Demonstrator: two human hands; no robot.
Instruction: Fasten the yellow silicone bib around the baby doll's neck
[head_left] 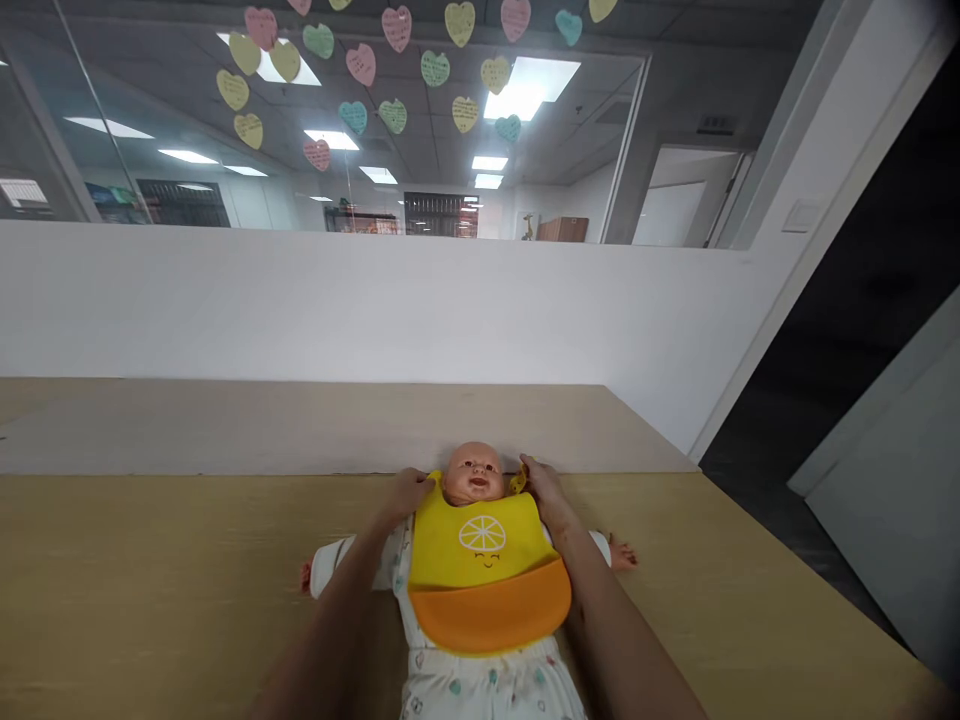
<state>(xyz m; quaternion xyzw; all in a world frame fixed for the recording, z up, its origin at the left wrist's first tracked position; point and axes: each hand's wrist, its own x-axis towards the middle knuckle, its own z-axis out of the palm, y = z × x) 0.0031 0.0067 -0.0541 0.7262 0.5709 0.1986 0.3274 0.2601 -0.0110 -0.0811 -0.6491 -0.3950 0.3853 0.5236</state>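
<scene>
A baby doll lies on its back in white patterned clothes, arms spread to both sides. Over its chest lies a yellow bib with a lemon-slice print and an orange pocket along the bottom. Left of the doll's head, my left hand pinches one neck strap of the bib. On the other side, my right hand has its fingers closed on the other strap, which shows small holes. Part of the doll's neck and shoulders is hidden by the bib and my hands.
The doll rests on a wooden table with a paler strip along its back. Behind that stands a white wall below a window with heart-shaped notes. A dark doorway and a pale door are at the right.
</scene>
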